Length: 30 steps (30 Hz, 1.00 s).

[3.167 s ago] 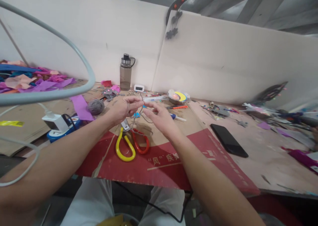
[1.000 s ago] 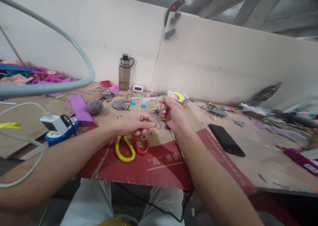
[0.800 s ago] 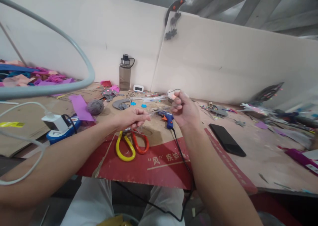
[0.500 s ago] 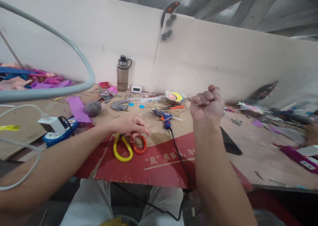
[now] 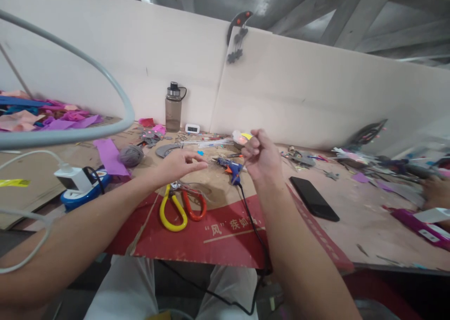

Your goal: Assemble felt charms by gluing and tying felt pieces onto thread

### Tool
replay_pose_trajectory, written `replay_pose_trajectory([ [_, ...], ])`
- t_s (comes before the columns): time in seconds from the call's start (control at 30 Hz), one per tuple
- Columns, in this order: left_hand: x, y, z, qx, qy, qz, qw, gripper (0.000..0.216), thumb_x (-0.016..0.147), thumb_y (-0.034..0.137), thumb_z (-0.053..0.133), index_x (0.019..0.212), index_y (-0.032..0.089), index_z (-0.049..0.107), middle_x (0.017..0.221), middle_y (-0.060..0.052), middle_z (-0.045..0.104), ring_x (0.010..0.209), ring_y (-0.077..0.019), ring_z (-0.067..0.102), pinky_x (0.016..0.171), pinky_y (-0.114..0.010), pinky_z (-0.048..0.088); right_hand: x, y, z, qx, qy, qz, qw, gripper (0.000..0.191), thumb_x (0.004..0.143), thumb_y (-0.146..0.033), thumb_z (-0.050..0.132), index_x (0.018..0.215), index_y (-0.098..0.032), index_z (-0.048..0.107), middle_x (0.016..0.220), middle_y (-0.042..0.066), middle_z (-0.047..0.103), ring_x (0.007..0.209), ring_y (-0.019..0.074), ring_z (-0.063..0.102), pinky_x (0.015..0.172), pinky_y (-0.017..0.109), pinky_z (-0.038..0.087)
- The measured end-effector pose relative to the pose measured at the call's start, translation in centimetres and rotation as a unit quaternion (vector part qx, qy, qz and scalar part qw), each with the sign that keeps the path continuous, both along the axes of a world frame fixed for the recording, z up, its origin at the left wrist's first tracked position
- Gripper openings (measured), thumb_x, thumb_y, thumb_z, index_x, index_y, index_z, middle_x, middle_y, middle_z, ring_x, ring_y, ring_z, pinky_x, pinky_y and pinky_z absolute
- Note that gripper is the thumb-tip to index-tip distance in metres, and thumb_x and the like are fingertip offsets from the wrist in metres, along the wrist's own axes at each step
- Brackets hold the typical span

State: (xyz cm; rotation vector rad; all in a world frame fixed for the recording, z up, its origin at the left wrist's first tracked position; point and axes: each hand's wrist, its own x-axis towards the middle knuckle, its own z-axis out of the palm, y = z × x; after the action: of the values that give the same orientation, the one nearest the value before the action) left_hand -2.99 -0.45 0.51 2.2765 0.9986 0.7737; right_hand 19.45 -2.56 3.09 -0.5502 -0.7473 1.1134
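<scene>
Head view: cardboard (image 5: 242,249) over our desk (image 5: 365,226), white panels (image 5: 298,81) behind. Bowl (image 5: 239,146) at the back has white wadding (image 5: 236,136) in it; bottle (image 5: 173,116) contents unclear. Scissors (image 5: 180,208) under our left hand (image 5: 177,165), handles toward us, long axis fore-aft; grey thread (image 5: 196,189) beside. Left grip: thumb near forefinger; right hand (image 5: 262,158) curled. Can't tell what either holds.

Flat, hazy light with stretched edges

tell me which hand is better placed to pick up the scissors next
Left, most likely: the left hand is nearer the scissors, its fingers loosely extended, while the right hand is farther off, beside the blue glue gun, its fingers curled.
</scene>
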Motion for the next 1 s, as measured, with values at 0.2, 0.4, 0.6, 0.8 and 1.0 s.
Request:
replay_pose_trajectory([
  [0.2,2.2,-1.6,-1.2,-0.206,-0.088,-0.025,0.974,0.057,0.077,0.045,0.068,0.125,0.016,0.06,0.103,-0.009,0.068,0.06,-0.0088,0.056,0.047,-0.02,0.035,-1.5,-0.6,-0.1,0.024,0.013,0.01,1.0,0.017,0.086,-0.032,0.062,0.077,-0.018,0.062,0.06,-0.007,0.057,0.048,0.0018,0.052,0.049,0.013,0.047],
  [0.4,3.6,-2.8,-2.5,-0.457,-0.101,-0.205,0.859,0.071,0.073,0.036,0.076,0.136,0.02,0.048,0.116,-0.015,0.066,0.06,-0.0084,0.061,0.047,-0.019,0.039,-1.2,-1.1,1.1,0.101,0.07,-0.038,0.992,0.02,0.091,-0.027,0.051,0.078,-0.019,0.064,0.073,-0.004,0.066,0.065,0.0043,0.063,0.067,0.017,0.056],
  [0.6,1.7,-1.4,-2.0,-0.458,-0.085,-0.183,0.866,0.031,0.077,0.038,0.071,0.097,0.016,0.064,0.079,-0.004,0.069,0.049,-0.0059,0.054,0.044,-0.017,0.037,2.1,0.5,0.5,0.053,0.033,-0.114,0.992,0.019,0.088,-0.027,0.054,0.075,-0.018,0.064,0.065,-0.004,0.063,0.054,0.0033,0.058,0.056,0.015,0.053],
  [0.8,-2.1,1.7,0.3,-0.318,-0.186,-0.072,0.927,0.029,0.082,0.04,0.066,0.085,0.011,0.067,0.057,0.002,0.051,0.04,-0.0016,0.037,0.038,-0.014,0.023,2.1,-0.8,0.4,-0.014,-0.343,0.073,0.936,0.016,0.077,-0.029,0.066,0.068,-0.016,0.069,0.04,-0.008,0.048,0.031,0.0014,0.034,0.031,0.013,0.027],
  [1.0,-3.0,1.9,1.4,-0.278,-0.214,-0.1,0.931,0.028,0.083,0.04,0.064,0.084,0.013,0.068,0.05,0.006,0.038,0.04,-0.0025,0.027,0.039,-0.016,0.019,-0.5,-2.5,0.1,-0.054,-0.587,0.323,0.74,0.02,0.073,-0.04,0.071,0.075,-0.02,0.075,0.065,0.0,0.07,0.037,0.008,0.05,0.036,0.021,0.037],
])
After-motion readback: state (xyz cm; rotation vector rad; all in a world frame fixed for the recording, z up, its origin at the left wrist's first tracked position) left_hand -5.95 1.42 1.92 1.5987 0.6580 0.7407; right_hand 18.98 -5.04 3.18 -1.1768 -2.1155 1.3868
